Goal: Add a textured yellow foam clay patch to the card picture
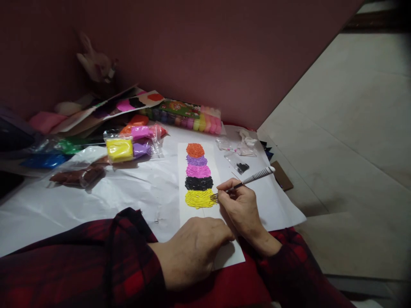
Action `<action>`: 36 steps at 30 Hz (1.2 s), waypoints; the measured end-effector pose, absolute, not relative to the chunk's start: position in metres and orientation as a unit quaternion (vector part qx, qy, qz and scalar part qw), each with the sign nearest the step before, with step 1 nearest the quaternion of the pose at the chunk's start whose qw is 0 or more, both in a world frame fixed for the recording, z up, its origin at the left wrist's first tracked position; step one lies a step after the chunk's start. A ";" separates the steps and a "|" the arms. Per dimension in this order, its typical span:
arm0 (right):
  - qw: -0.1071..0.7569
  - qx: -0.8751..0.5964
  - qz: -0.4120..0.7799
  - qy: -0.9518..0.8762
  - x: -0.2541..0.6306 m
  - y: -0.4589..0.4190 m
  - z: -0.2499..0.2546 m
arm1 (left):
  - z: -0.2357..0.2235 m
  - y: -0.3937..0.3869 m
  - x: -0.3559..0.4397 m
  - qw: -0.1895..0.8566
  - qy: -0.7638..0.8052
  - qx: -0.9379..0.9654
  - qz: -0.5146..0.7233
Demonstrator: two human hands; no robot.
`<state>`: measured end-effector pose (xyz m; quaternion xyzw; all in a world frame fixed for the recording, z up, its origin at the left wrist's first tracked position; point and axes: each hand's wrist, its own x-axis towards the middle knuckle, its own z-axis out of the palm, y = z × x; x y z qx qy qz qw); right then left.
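A narrow white card (205, 214) lies on the white sheet before me, bearing a column of textured clay patches: orange, purple, pink, black and yellow (199, 199). My right hand (241, 207) is closed on a thin tool with a striped handle (257, 176), whose tip touches the right edge of the yellow patch. My left hand (192, 250) rests knuckles-up on the card's lower end, fingers curled under and hidden, pressing it down. Both sleeves are red-and-black plaid.
Bags of coloured clay lie at left: yellow (119, 149), purple, pink, orange, brown (78, 176), green, blue. A long box of clay tubs (188, 115) sits against the dark red wall. Small clear bags (239, 164) lie right of the card. Pale floor at right.
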<state>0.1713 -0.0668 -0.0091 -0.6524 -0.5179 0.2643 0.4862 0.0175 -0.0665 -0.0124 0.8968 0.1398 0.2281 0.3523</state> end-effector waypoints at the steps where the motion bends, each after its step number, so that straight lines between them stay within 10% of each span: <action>1: 0.498 -0.648 0.269 -0.510 0.172 -0.067 -0.010 | -0.013 -0.067 0.017 0.350 0.142 0.898 0.226; 36: 0.471 -0.651 0.254 -0.539 0.165 -0.061 -0.009 | -0.011 -0.067 0.019 0.379 0.143 0.880 0.246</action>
